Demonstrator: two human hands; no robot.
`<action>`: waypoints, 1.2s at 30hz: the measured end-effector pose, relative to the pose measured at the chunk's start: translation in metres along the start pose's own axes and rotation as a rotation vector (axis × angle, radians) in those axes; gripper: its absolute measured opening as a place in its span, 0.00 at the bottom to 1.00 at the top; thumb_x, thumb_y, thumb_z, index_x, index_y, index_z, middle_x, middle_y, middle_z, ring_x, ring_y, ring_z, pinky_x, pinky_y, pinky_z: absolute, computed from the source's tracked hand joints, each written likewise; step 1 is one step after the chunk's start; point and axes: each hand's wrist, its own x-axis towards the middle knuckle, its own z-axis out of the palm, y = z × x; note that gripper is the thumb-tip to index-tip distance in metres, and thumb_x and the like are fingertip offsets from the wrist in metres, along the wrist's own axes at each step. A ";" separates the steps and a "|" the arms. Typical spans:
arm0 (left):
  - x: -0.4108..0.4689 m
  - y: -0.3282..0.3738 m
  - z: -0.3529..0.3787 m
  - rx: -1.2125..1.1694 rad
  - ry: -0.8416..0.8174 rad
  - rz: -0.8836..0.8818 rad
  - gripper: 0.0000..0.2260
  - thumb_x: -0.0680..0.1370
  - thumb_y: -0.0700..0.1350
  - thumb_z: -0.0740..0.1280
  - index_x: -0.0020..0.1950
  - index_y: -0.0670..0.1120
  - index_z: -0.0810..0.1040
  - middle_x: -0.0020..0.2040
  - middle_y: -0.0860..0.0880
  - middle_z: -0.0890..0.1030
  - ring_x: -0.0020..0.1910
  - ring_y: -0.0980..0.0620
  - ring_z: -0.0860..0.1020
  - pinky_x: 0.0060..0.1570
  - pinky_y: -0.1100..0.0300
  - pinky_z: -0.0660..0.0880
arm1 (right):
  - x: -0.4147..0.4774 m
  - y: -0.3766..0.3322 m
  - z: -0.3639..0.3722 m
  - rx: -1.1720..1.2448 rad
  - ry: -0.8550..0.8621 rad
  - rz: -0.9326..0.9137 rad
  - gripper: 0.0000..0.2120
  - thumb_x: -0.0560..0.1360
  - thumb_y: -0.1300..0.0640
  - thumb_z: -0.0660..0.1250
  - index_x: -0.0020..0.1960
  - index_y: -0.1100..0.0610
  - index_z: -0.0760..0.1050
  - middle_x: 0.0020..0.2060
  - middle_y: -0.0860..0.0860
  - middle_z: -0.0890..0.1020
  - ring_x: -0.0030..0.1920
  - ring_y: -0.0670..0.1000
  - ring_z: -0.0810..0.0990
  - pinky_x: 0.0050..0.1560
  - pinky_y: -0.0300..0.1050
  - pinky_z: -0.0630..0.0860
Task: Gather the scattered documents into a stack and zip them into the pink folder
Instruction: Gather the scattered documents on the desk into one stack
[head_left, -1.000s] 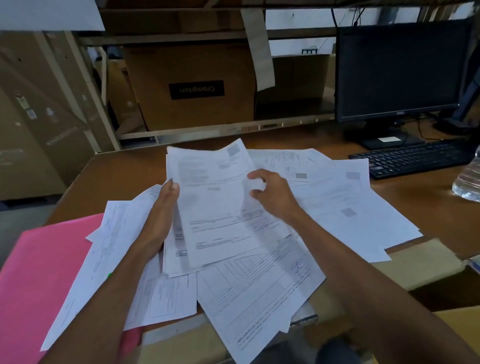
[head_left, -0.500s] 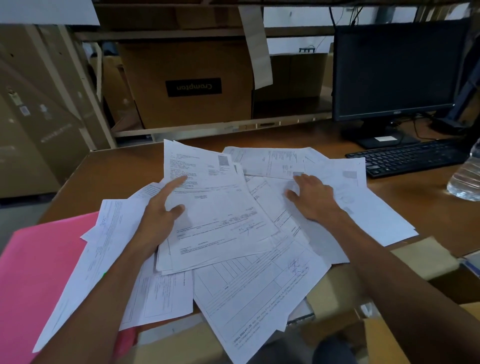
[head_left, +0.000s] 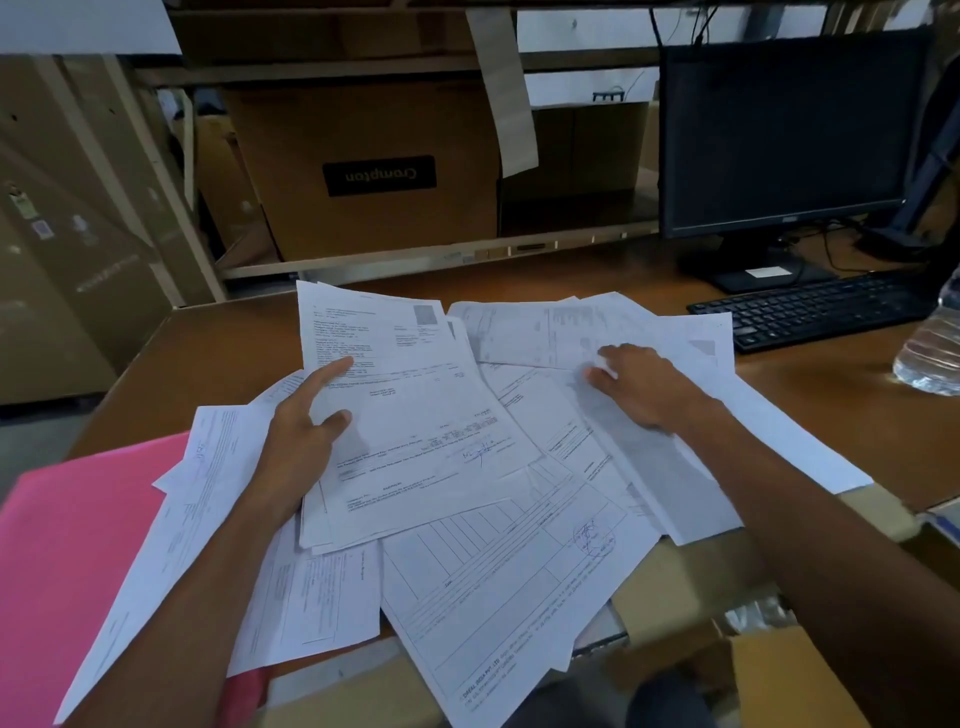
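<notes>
Many loose papers (head_left: 519, 587) lie fanned over the near part of the wooden desk (head_left: 218, 353), overlapping at odd angles, some hanging past its front edge, so none of them makes a stack yet. The left hand (head_left: 304, 431) rests on the left side of a small sheaf (head_left: 415, 415) near the middle; forefinger and thumb lie spread on top, and the other fingers are hidden, so a grip underneath cannot be told. It seems to pin that sheaf as the base for the stack. The right hand (head_left: 644, 384) lies flat on the sheets farther right, fingers down on the paper and closed on nothing, probably placed to drag the outlying pages inward. The pink folder (head_left: 78, 545) sits at the near left, partly under the leftmost sheets, within easy reach for loading later; its zip is not visible. A keyboard (head_left: 821, 306) and a water bottle (head_left: 930, 353) stand to the right, apart from the pile.
</notes>
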 end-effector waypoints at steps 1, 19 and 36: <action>0.000 0.000 -0.001 0.002 0.006 -0.002 0.24 0.82 0.36 0.65 0.70 0.62 0.74 0.75 0.60 0.68 0.74 0.52 0.67 0.69 0.54 0.69 | 0.000 0.006 -0.004 -0.016 0.036 0.028 0.26 0.84 0.41 0.54 0.74 0.57 0.70 0.70 0.57 0.74 0.67 0.59 0.74 0.67 0.54 0.70; -0.005 0.008 0.005 0.084 0.011 -0.020 0.23 0.82 0.37 0.65 0.70 0.61 0.72 0.78 0.56 0.66 0.76 0.49 0.64 0.67 0.56 0.65 | 0.021 -0.016 0.022 -0.089 0.069 0.305 0.29 0.79 0.32 0.54 0.72 0.48 0.70 0.69 0.57 0.76 0.70 0.60 0.70 0.70 0.60 0.63; -0.002 0.006 0.001 0.066 0.035 -0.022 0.22 0.82 0.36 0.65 0.71 0.59 0.73 0.77 0.56 0.67 0.75 0.50 0.66 0.64 0.59 0.67 | 0.022 -0.062 0.035 -0.165 0.000 0.476 0.46 0.77 0.26 0.47 0.82 0.59 0.47 0.78 0.67 0.58 0.79 0.69 0.51 0.77 0.66 0.41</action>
